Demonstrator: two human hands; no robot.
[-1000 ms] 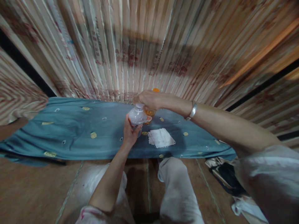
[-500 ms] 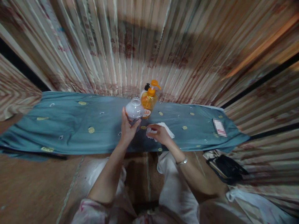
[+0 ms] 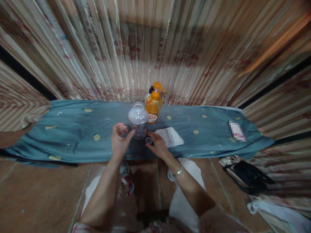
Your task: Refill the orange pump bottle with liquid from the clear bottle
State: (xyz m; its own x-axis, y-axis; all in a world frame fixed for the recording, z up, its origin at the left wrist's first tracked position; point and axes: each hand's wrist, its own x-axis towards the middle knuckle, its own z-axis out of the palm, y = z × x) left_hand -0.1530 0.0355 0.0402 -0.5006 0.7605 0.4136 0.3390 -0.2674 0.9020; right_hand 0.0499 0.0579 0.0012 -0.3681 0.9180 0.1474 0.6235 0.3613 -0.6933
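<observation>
A clear, wide-shouldered bottle (image 3: 138, 118) with an uncapped neck stands upright on the teal cloth. My left hand (image 3: 120, 139) is just left of it, fingers apart, the thumb near its lower side; whether the thumb touches it I cannot tell. Between the fingers of my right hand (image 3: 157, 145) is a small translucent cap (image 3: 149, 140), its round opening facing up. A white paper tissue (image 3: 171, 136) lies flat just right of that hand. Behind the clear bottle stands a pump bottle (image 3: 153, 105) of orange liquid with an orange pump head.
A black pump top (image 3: 151, 89) shows behind the orange bottle. The cloth-covered table (image 3: 80, 136) runs wide, with a blurred-out packet (image 3: 237, 131) at its right. Pleated curtains (image 3: 136, 48) hang behind. On the floor at right lies a black bag (image 3: 246, 174).
My left hand has let go of the clear bottle, which now stands on the table. My right hand has moved left off the tissue with the cap, towards the bottle.
</observation>
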